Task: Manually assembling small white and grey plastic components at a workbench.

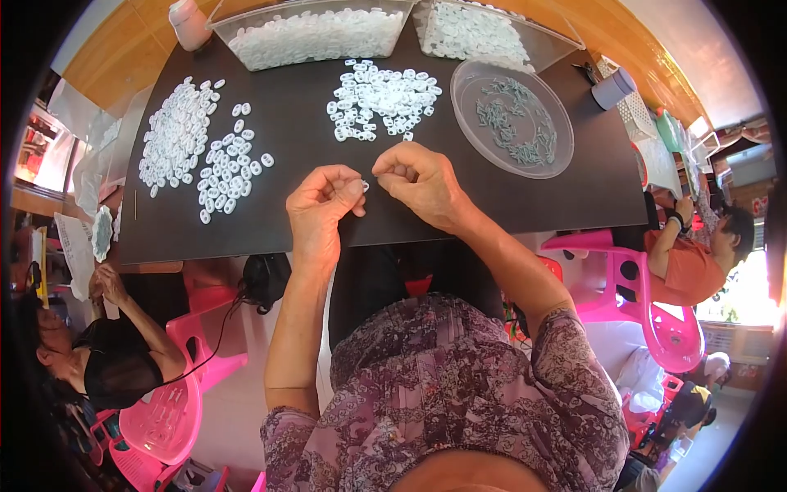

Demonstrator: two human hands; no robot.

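Note:
Over the near edge of the dark table [279,139], my left hand [321,205] pinches a small white plastic piece [366,187] between thumb and fingertips. My right hand [425,184] is close beside it, thumb and fingers pressed together; whatever it grips is too small to make out. Just beyond my hands lies a loose heap of white two-holed plastic pieces [384,92]. To its right, a round clear tray [466,123] holds many small grey-green slender parts [512,123].
Two piles of white oval pieces [176,135] [229,172] lie at the left. Clear bins [316,41] [484,33] full of white pieces line the far edge. A bottle [190,25] and a capped jar [613,88] stand at the corners. Co-workers [123,353] [697,254] sit either side.

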